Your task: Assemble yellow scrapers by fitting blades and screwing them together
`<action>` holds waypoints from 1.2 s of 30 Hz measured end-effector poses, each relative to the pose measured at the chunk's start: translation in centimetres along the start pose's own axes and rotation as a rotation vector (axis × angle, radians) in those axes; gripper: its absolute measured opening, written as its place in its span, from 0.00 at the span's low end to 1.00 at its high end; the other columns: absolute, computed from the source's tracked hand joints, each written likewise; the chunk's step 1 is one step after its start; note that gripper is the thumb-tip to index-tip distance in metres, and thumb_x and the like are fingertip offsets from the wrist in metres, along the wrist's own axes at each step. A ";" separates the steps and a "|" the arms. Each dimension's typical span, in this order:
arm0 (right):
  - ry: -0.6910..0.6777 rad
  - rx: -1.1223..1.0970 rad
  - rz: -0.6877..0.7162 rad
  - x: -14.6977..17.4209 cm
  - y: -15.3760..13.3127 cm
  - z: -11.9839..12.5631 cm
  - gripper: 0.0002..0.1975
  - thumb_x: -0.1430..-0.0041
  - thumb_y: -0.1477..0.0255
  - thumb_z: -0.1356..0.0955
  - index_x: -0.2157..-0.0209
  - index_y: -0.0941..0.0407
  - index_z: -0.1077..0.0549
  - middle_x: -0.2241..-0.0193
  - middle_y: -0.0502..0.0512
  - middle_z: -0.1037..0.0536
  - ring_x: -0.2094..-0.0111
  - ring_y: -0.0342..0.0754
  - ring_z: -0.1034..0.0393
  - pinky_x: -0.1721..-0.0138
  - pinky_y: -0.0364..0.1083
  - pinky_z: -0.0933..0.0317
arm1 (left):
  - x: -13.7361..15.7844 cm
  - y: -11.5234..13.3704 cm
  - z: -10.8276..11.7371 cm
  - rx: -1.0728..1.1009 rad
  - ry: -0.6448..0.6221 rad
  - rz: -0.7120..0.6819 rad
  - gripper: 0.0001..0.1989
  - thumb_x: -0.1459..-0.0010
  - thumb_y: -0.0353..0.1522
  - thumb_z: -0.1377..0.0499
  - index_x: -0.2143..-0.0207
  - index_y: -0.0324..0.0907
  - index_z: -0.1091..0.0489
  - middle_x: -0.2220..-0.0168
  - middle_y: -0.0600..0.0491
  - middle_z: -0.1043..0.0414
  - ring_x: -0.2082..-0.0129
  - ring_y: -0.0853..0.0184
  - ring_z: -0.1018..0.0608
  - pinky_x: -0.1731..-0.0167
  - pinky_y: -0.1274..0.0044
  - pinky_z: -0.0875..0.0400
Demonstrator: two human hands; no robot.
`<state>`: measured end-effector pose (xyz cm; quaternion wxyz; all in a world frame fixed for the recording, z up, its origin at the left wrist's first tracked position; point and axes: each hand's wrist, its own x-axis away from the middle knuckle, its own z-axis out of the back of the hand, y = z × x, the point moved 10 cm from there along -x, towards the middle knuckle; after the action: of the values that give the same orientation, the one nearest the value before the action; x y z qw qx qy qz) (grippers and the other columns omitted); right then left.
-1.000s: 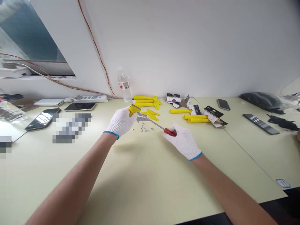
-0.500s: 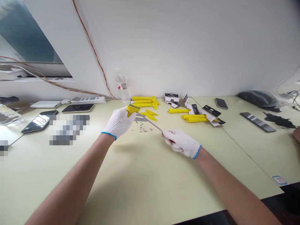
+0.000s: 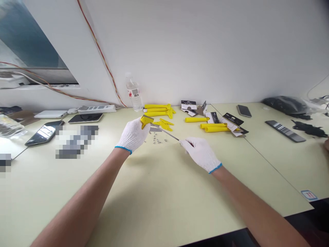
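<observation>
My left hand (image 3: 133,135), in a white knit glove with a blue cuff, is closed round a yellow scraper head (image 3: 146,120) with a metal blade along its upper edge. In my gloved right hand (image 3: 200,153) is a screwdriver (image 3: 170,134); its long thin shaft points up and left at the scraper head. The glove hides most of its handle, and I cannot tell whether the tip touches a screw. Below the shaft, several small screws (image 3: 158,141) lie scattered beside a loose metal blade (image 3: 155,130). Flat yellow plastic parts (image 3: 166,125) rest just behind.
Yellow scrapers (image 3: 159,112) lie by the wall near a water bottle (image 3: 134,94). Yellow handles (image 3: 216,128) and black-and-white cards (image 3: 232,120) are at the right. Phones (image 3: 86,118) and a power strip (image 3: 97,109) stand left. Another person's hand (image 3: 326,144) shows at the right edge.
My right hand has turned over the screwdriver, so the red handle seen before is now mostly covered. The left hand still grips the scraper head, shifted slightly right.
</observation>
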<state>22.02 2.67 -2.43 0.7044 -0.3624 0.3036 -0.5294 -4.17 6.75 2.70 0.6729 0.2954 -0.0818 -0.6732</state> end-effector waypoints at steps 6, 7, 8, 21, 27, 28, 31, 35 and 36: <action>-0.272 -0.183 -0.283 0.7 1.8 -2.4 0.33 0.35 0.37 0.39 0.57 0.54 0.23 0.67 0.63 0.25 0.78 0.37 0.34 0.82 0.37 0.55 | -0.4 0.1 0.7 -0.019 0.024 0.006 0.12 0.38 0.40 0.46 0.69 0.44 0.30 0.74 0.51 0.27 0.76 0.63 0.28 0.74 0.74 0.38; -0.218 -0.139 -0.262 0.4 1.9 -2.0 0.33 0.37 0.38 0.36 0.56 0.55 0.24 0.67 0.63 0.25 0.76 0.39 0.32 0.82 0.37 0.52 | -0.4 0.0 0.8 -0.024 0.025 0.010 0.12 0.38 0.41 0.46 0.69 0.44 0.30 0.74 0.50 0.27 0.76 0.63 0.28 0.74 0.74 0.38; -0.161 -0.091 -0.234 0.2 1.9 -1.6 0.32 0.39 0.39 0.33 0.56 0.56 0.24 0.65 0.63 0.24 0.72 0.42 0.29 0.81 0.38 0.48 | -0.5 -0.2 0.8 -0.029 0.022 0.017 0.12 0.38 0.41 0.46 0.68 0.44 0.30 0.74 0.50 0.26 0.76 0.62 0.27 0.73 0.74 0.38; 0.123 0.154 0.152 -0.2 -0.8 -0.4 0.24 0.35 0.44 0.36 0.61 0.48 0.20 0.65 0.62 0.24 0.54 0.54 0.25 0.72 0.43 0.37 | -0.4 0.1 0.8 -0.024 0.041 -0.006 0.14 0.36 0.41 0.46 0.64 0.43 0.26 0.69 0.47 0.22 0.69 0.58 0.22 0.69 0.73 0.35; -0.295 -0.224 -0.137 0.9 1.1 -3.3 0.27 0.32 0.44 0.38 0.60 0.53 0.23 0.73 0.60 0.28 0.78 0.36 0.35 0.81 0.37 0.59 | -0.4 0.4 0.7 -0.111 -0.018 -0.056 0.15 0.35 0.41 0.47 0.65 0.43 0.24 0.69 0.46 0.22 0.68 0.56 0.21 0.69 0.72 0.35; -0.343 -0.255 -0.207 1.1 1.6 -3.6 0.28 0.32 0.43 0.38 0.58 0.54 0.24 0.73 0.59 0.28 0.80 0.34 0.39 0.81 0.37 0.59 | -0.4 0.4 0.7 -0.111 -0.026 -0.062 0.15 0.36 0.41 0.47 0.66 0.43 0.24 0.70 0.46 0.22 0.69 0.57 0.21 0.69 0.73 0.35; -0.331 -0.246 -0.293 1.0 2.1 -3.3 0.29 0.34 0.43 0.36 0.57 0.56 0.25 0.72 0.58 0.28 0.81 0.34 0.41 0.82 0.36 0.58 | -0.5 0.2 0.8 -0.077 -0.028 -0.051 0.14 0.36 0.41 0.47 0.67 0.43 0.26 0.71 0.47 0.23 0.71 0.59 0.23 0.71 0.73 0.36; -0.052 -0.048 -0.076 -0.3 0.4 -0.8 0.19 0.38 0.49 0.28 0.62 0.51 0.25 0.64 0.60 0.24 0.65 0.44 0.28 0.79 0.36 0.46 | -0.4 -0.1 0.7 -0.064 -0.041 -0.017 0.13 0.37 0.40 0.47 0.67 0.44 0.27 0.71 0.48 0.23 0.73 0.59 0.24 0.72 0.73 0.36; 0.027 0.011 -0.004 -0.4 -0.2 -0.2 0.17 0.38 0.50 0.28 0.63 0.50 0.25 0.62 0.61 0.24 0.60 0.48 0.27 0.77 0.37 0.43 | -0.4 -0.1 0.6 -0.067 -0.043 -0.009 0.13 0.37 0.40 0.46 0.68 0.44 0.28 0.71 0.47 0.23 0.73 0.59 0.24 0.72 0.73 0.36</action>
<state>21.62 3.02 -2.32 0.7013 -0.3519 0.3095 -0.5371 -4.66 6.97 3.26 0.6776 0.2587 -0.0724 -0.6847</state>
